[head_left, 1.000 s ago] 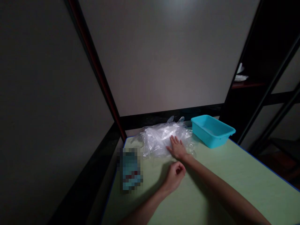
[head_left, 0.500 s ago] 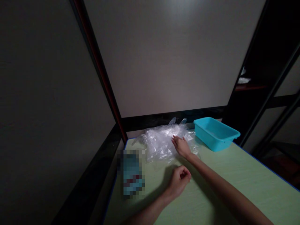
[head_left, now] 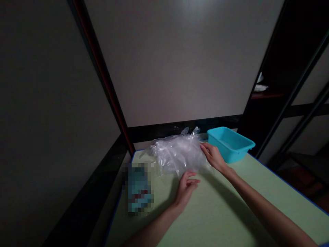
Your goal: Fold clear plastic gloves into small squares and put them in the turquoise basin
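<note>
A crumpled pile of clear plastic bags [head_left: 174,152] lies at the back of the pale green table, with handle-like tips standing up at its rear. My right hand [head_left: 214,157] pinches the right side of the pile, and the plastic there looks stretched and slightly raised. In front of the pile's near edge is my left hand [head_left: 186,187], its fingers apart and curved, holding nothing. Whether its fingertips touch the plastic, I cannot tell.
A turquoise plastic basin [head_left: 232,144] stands right of the bags, close to my right hand. On the left lies a blurred-out bluish-green item [head_left: 139,188]. Behind the table [head_left: 218,212] rises a large pale panel [head_left: 174,68] with a dark bottom edge.
My right hand has gone from resting over the bags to gripping their right side, pulling plastic up and rightward. My left hand has uncurled and moved closer to the pile.
</note>
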`<move>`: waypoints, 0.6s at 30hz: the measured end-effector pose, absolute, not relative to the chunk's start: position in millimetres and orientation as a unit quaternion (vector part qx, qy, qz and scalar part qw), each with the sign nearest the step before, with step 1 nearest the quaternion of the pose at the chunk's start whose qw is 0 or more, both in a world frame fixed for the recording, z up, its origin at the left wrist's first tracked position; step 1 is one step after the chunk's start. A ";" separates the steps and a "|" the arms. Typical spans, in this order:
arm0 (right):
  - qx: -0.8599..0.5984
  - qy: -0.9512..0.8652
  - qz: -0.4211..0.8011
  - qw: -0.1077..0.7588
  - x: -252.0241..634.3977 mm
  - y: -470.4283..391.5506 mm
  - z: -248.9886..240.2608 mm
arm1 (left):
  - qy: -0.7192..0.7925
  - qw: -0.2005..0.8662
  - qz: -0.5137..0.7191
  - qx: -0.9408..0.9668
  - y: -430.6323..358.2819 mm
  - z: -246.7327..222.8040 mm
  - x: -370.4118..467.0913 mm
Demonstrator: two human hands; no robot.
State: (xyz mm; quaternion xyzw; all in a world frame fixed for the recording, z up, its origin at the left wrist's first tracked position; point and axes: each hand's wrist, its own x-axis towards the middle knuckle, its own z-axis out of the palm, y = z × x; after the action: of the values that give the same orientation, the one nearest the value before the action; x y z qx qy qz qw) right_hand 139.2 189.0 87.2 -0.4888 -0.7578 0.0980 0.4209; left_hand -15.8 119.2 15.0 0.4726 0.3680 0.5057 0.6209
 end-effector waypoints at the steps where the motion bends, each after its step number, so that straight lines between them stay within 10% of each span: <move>1: -0.495 -0.749 0.100 0.428 144.9 187.3 78.5 | 0.364 0.632 0.515 0.451 119.9 15.5 -15.7; 18: -0.471 -0.749 0.156 0.440 175.6 181.6 26.4 | 0.362 0.582 0.697 0.211 165.0 16.3 -44.7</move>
State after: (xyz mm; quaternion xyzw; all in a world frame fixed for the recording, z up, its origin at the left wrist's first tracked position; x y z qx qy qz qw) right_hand 175.6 181.6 26.4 -0.4709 -0.7487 0.1562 0.4396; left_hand -44.7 165.0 16.3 0.2113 0.3617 0.6968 0.5821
